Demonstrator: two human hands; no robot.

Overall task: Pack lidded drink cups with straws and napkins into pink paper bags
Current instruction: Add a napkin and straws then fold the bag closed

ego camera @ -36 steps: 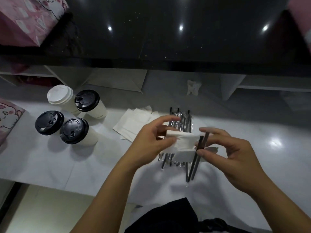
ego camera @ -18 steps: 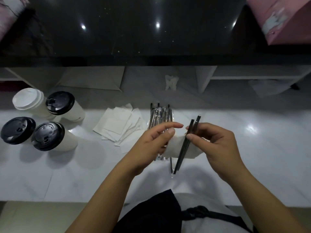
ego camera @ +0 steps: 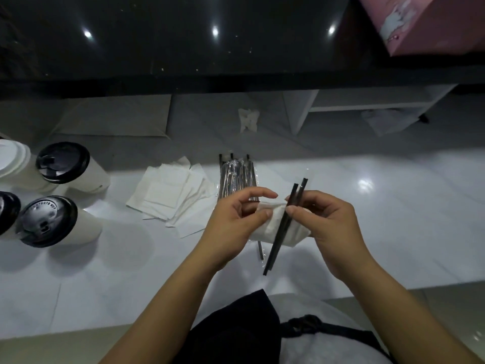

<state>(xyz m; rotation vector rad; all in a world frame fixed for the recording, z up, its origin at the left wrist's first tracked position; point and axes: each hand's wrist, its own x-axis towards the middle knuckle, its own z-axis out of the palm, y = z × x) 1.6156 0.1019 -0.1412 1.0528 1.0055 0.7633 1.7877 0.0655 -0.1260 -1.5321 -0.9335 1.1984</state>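
Grip: left hand (ego camera: 231,227) pinches napkin (ego camera: 266,231); right hand (ego camera: 333,227) pinches two straws (ego camera: 282,232); cup lid (ego camera: 47,220) lettering blurred, maybe "HOT".

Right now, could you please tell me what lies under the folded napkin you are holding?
The pile of wrapped straws lies beneath the napkin; far ends and one near tip show, the middle is covered.

- A single wide-angle camera, worn on the person's head, looks forward and steeply down over a white counter (ego camera: 399,206).
- The left hand (ego camera: 231,227) and right hand (ego camera: 333,224) sit close beneath the lens, mid-frame.
- Lidded cups (ego camera: 63,166) crowd the left edge; a pink bag (ego camera: 425,24) clips the upper right corner.
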